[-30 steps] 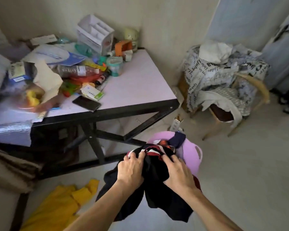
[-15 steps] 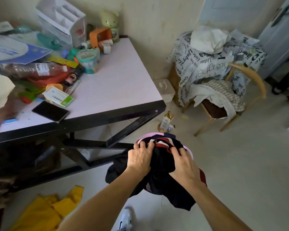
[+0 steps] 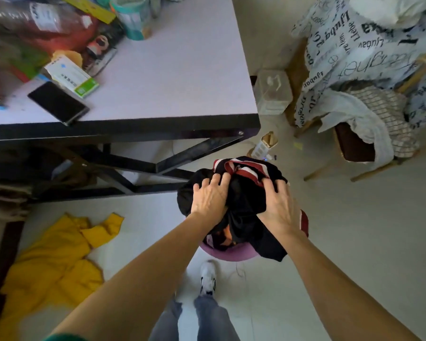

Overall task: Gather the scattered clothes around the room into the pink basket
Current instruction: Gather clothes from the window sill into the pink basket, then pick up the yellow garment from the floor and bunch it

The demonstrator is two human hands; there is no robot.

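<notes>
On floor, left: yellow garment (image 3: 47,262) lies spread, well apart from basket (image 3: 229,254).
Left hand (image 3: 210,198): fingers curled into black clothes (image 3: 246,210), gripping.
Basket: pink, under the clothes; only near rim shows.
Right hand (image 3: 278,207): clenched on same clothes.
Chair (image 3: 352,143), far right: printed cloth (image 3: 342,57) draped over it.

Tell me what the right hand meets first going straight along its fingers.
The right hand grips the black garment with red-and-white striped trim; that bunched trim lies directly ahead, depth unclear.
</notes>
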